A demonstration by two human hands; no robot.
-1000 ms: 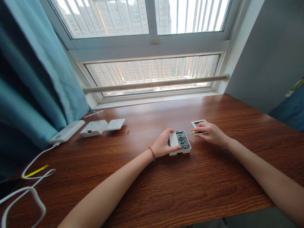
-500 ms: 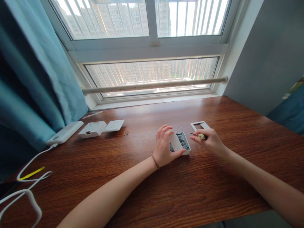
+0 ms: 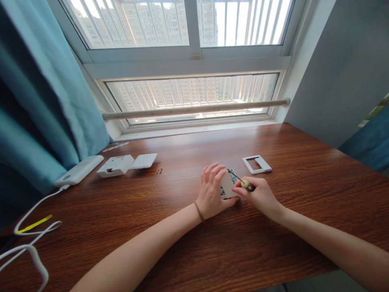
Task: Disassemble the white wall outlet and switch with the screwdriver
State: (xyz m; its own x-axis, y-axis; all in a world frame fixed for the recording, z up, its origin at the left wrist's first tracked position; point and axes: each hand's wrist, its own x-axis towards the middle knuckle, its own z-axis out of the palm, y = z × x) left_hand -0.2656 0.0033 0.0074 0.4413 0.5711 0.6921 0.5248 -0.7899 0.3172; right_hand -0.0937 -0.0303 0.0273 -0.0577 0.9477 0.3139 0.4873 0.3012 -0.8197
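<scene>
My left hand is closed around the sides of a wall switch, fingers along the far edge and thumb along the near one. The switch has a white panel over a grey inner part and is tipped up somewhat from the table. A small screwdriver with a yellow and dark handle is pinched in my right hand. Its shaft crosses over the far right part of the switch; whether the tip touches it, I cannot tell. Just beyond my right hand lies a white cover frame.
On the wooden table, a white box sits at the left beside a white socket plate. Two small screws lie near it. Further left are a white power bank, its white cable and a yellow strip.
My right hand has moved left with the screwdriver, from beside the switch to over it. The switch is now tipped up more in my left hand.
</scene>
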